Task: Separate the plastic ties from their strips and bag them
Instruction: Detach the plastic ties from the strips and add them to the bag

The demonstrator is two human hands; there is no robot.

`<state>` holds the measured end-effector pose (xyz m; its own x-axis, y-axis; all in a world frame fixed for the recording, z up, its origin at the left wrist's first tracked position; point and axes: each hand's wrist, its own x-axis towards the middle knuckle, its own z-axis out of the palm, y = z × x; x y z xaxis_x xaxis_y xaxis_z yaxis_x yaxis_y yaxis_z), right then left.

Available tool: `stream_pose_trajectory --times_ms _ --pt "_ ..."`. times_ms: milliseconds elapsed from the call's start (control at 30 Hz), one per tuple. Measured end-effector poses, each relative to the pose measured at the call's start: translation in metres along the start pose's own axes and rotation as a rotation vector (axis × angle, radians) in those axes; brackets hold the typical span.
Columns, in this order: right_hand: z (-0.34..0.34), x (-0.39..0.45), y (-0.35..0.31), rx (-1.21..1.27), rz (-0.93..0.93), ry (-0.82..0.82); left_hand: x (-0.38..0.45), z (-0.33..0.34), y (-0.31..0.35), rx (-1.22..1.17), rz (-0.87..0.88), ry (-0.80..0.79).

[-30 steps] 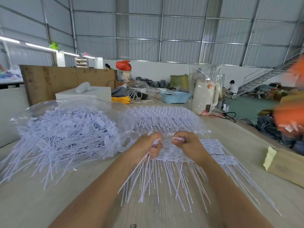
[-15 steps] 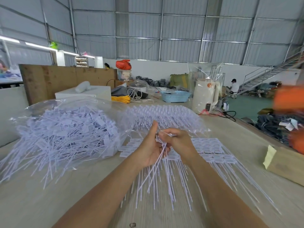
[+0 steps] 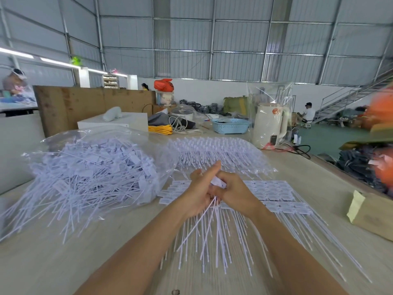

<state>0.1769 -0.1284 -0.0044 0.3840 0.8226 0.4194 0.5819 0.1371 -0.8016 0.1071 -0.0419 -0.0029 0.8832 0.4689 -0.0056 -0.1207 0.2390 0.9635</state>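
My left hand point(image 3: 198, 191) and my right hand point(image 3: 235, 193) meet at the table's middle, both closed on a small bunch of white plastic ties point(image 3: 209, 222) whose tails hang toward me. Under them lie strips of joined ties point(image 3: 274, 195), tag heads in rows and tails fanned toward the near edge. To the left a clear plastic bag point(image 3: 93, 167) bulges with loose white ties, some spilling from its mouth. Behind my hands a second clear bag point(image 3: 214, 151) holds more tie strips.
A cardboard box point(image 3: 374, 211) sits at the right table edge. At the back stand a white kettle in plastic wrap point(image 3: 270, 124), a blue basket point(image 3: 230, 125), yellow and white cables point(image 3: 161, 129) and a white box point(image 3: 119, 122). People work in the distance.
My hands, apart on the strip a second ago, have come together and lifted a few ties. The right hand now passes them into the left hand's bunch.
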Motion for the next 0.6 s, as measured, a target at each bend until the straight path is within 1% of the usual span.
stream_pose_trajectory --times_ms 67,133,200,233,300,367,433,467,500,533,600 --pt "-0.001 0.001 0.001 0.003 -0.042 0.059 0.000 0.001 -0.003 0.010 0.016 0.015" --pt "-0.005 0.003 0.003 0.020 -0.081 0.180 0.000 -0.001 -0.003 0.006 0.014 0.000" --pt "-0.009 0.005 0.007 0.051 -0.063 0.320 -0.003 -0.004 0.002 0.062 -0.030 -0.099" --pt "-0.011 0.006 0.009 0.074 -0.046 0.383 -0.005 -0.007 0.005 0.138 -0.035 -0.159" --pt "-0.013 0.009 0.012 0.103 -0.029 0.477 -0.007 -0.010 0.007 0.275 0.000 -0.213" --pt "-0.012 0.009 0.011 0.122 -0.036 0.491 -0.010 -0.008 0.013 0.415 0.051 -0.155" --pt "-0.011 0.007 0.006 0.156 -0.048 0.456 -0.015 -0.001 0.024 0.576 0.111 -0.047" --pt "-0.011 0.006 0.004 0.180 -0.054 0.441 -0.018 0.001 0.032 0.606 0.154 0.015" --pt "-0.010 0.005 0.004 0.212 -0.058 0.430 -0.021 0.002 0.042 0.567 0.224 0.084" --pt "-0.010 0.005 0.005 0.229 -0.053 0.422 -0.024 0.000 0.054 0.466 0.322 0.154" --pt "-0.007 0.006 0.008 0.183 -0.001 0.414 -0.031 -0.010 0.083 0.168 0.524 0.265"
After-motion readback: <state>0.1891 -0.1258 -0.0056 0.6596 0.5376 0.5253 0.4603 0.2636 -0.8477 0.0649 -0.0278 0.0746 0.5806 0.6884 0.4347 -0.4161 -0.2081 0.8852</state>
